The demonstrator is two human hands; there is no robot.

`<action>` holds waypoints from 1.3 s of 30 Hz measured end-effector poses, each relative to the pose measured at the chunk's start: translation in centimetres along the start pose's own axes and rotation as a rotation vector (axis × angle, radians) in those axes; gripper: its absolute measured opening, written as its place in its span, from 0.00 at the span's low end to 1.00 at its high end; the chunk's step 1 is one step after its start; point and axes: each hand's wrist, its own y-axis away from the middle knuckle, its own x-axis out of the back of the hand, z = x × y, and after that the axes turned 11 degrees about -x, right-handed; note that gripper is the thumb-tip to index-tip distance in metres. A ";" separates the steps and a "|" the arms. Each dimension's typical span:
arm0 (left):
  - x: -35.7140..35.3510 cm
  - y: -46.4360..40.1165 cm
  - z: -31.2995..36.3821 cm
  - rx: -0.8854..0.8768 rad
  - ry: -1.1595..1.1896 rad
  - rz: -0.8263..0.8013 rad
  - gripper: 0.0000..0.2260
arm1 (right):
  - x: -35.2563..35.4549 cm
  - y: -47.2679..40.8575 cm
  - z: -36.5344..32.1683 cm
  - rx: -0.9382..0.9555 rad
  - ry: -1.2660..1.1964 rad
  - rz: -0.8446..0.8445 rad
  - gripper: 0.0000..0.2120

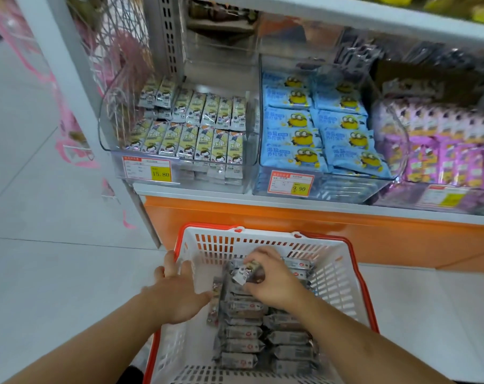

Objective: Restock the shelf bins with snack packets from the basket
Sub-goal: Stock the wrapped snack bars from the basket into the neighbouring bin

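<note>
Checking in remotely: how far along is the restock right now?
Done: the left bin, the blue-packet bin and the purple-packet bin all hold rows of packets. In hand: the right hand grips a few packets inside the basket; the left hand rests on the basket's left rim. Left: many grey packets remain in the basket, so plenty is still to shelve.

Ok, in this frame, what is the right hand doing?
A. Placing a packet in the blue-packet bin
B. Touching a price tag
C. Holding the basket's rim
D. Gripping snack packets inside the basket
D: the right hand is curled around snack packets down inside the basket, well below the shelf bins.
</note>
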 end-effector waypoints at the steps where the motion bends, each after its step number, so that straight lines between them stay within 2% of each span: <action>1: 0.6 0.5 0.5 -0.013 -0.056 0.075 0.38 | 0.6 0.7 -0.9 0.033 0.020 -0.010 0.21; 3: 2.6 1.3 1.7 -0.089 -0.100 0.257 0.30 | 1.9 2.1 -2.7 0.102 0.058 -0.028 0.23; 4: 3.8 1.7 2.5 -0.135 -0.036 0.310 0.26 | 2.6 2.7 -3.6 0.141 0.079 -0.026 0.25; 6: 6.6 3.0 3.9 -0.215 0.234 0.275 0.23 | 4.2 4.1 -5.2 0.235 0.125 -0.005 0.27; 8: 8.9 5.0 5.2 -0.263 0.578 0.151 0.19 | 5.9 6.1 -7.2 0.335 0.146 0.000 0.27; 11: 11.1 8.0 5.9 -0.389 0.800 0.123 0.07 | 8.4 9.4 -9.8 0.437 0.152 0.003 0.27; 16: 13.3 11.9 6.5 -0.489 0.927 0.120 0.08 | 10.7 13.2 -12.4 0.511 0.156 0.112 0.38; 20: 14.3 13.5 6.4 -0.472 1.003 0.196 0.14 | 10.7 13.8 -13.8 0.545 0.141 0.180 0.38; 24: 14.9 13.5 5.5 -0.471 1.014 0.212 0.16 | 10.5 12.9 -15.0 0.498 0.081 0.237 0.39; 26: 15.6 13.1 5.3 -0.488 0.994 0.254 0.17 | 10.8 12.3 -15.6 0.478 0.057 0.268 0.38; 28: 16.9 12.5 4.8 -0.489 0.873 0.428 0.16 | 11.5 11.5 -16.8 0.466 0.040 0.291 0.37; 30: 18.6 11.9 3.9 -0.464 0.658 0.643 0.14 | 12.4 10.2 -18.5 0.455 0.038 0.316 0.37; 32: 20.0 10.7 2.1 -0.483 0.384 0.780 0.17 | 13.4 8.3 -20.7 0.451 0.048 0.350 0.36; 33: 20.5 10.0 1.0 -0.494 0.253 0.787 0.21 | 13.8 7.0 -22.0 0.448 0.062 0.364 0.36; 36: 20.9 8.0 -1.6 -0.464 0.006 0.669 0.38 | 14.8 1.3 -25.7 0.419 0.120 0.404 0.36; 39: 20.5 7.0 -2.2 -0.452 -0.147 0.623 0.42 | 15.1 -5.3 -28.6 0.366 0.135 0.384 0.38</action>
